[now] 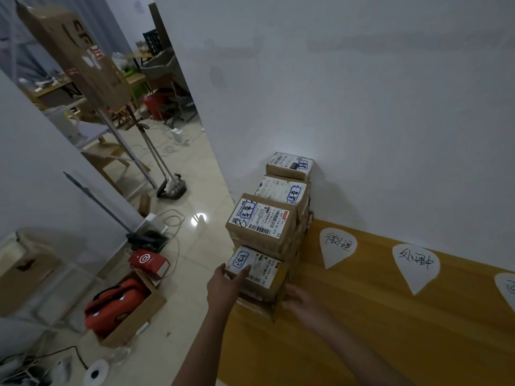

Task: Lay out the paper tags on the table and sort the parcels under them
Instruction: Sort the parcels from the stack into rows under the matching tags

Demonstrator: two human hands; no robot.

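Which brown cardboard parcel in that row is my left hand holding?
The nearest brown cardboard parcel, topping the front stack: the left hand grips its left edge, thumb on its white label.

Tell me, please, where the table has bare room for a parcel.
Free: the table strip between the paper tags and the near edge, right of the parcels. Crowded: the left end, with left hand and right hand at the nearest parcel.
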